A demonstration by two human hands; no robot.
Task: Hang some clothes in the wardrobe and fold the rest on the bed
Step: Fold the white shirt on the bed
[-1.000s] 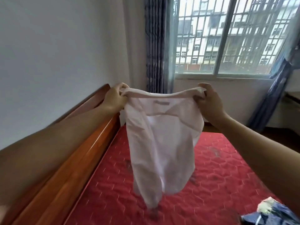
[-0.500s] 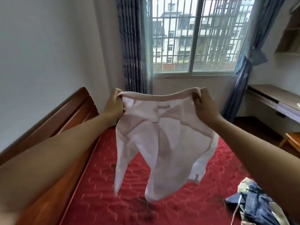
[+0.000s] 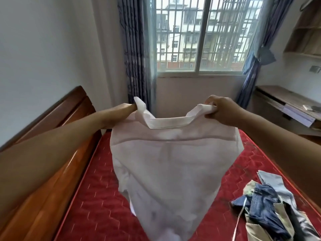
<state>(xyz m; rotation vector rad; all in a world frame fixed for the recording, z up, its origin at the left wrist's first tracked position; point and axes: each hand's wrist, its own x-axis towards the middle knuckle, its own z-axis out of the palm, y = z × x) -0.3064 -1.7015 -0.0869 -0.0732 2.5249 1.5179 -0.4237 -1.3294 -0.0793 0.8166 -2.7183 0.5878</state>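
I hold a thin white shirt [image 3: 173, 167] spread out in the air above the red mattress [image 3: 97, 202]. My left hand [image 3: 119, 113] grips its left shoulder by the collar, partly hidden behind the cloth. On the other side, my right hand [image 3: 220, 110] pinches the right end of the collar. The collar faces me and the shirt's body hangs down toward the bed. A heap of other clothes [image 3: 271, 209], with dark jeans and beige and grey pieces, lies on the mattress at the lower right.
A wooden headboard [image 3: 52, 136] runs along the bed's left side against a white wall. Ahead is a barred window [image 3: 199, 35] with blue curtains [image 3: 137, 49]. A wooden desk [image 3: 286, 105] and shelves [image 3: 309, 32] stand at the right.
My hands have lowered and turned the shirt, so the collar now faces me and the cloth billows wide. My view has shifted right, and more of the clothes heap shows.
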